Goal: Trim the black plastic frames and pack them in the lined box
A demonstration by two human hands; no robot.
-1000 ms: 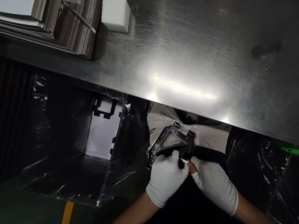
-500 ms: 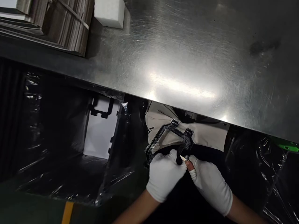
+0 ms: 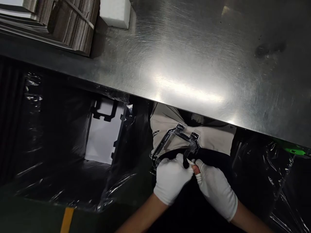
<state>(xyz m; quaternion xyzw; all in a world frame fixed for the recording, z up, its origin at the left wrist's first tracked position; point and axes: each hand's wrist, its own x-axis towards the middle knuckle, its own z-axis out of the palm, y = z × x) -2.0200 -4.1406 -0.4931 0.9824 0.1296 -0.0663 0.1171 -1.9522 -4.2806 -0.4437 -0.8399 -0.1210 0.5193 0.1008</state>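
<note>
My left hand (image 3: 171, 179), in a white glove, is closed on a black plastic frame (image 3: 164, 142). The frame is angular, with small tabs on its far side, and lies tilted above my lap. Part of its near side is hidden behind the left fingers. My right hand (image 3: 216, 189), gloved too but with a bare thumb tip, pinches a small pale blade (image 3: 189, 161) like a trimming knife's. The blade's tip is at the frame's near edge, close to the left fingers; its handle is mostly hidden in the right hand.
A scratched metal table (image 3: 194, 58) stretches ahead. On it are a strapped stack of cardboard sheets (image 3: 77, 29) and a white foam block (image 3: 116, 13). Left of me stands a container lined with black plastic (image 3: 60, 181), holding a white sheet (image 3: 103, 139) and a black frame part (image 3: 103, 117).
The blade has shifted slightly against the frame's edge, and less of it shows. Both hands stay close together on the frame. The whole view has moved a little.
</note>
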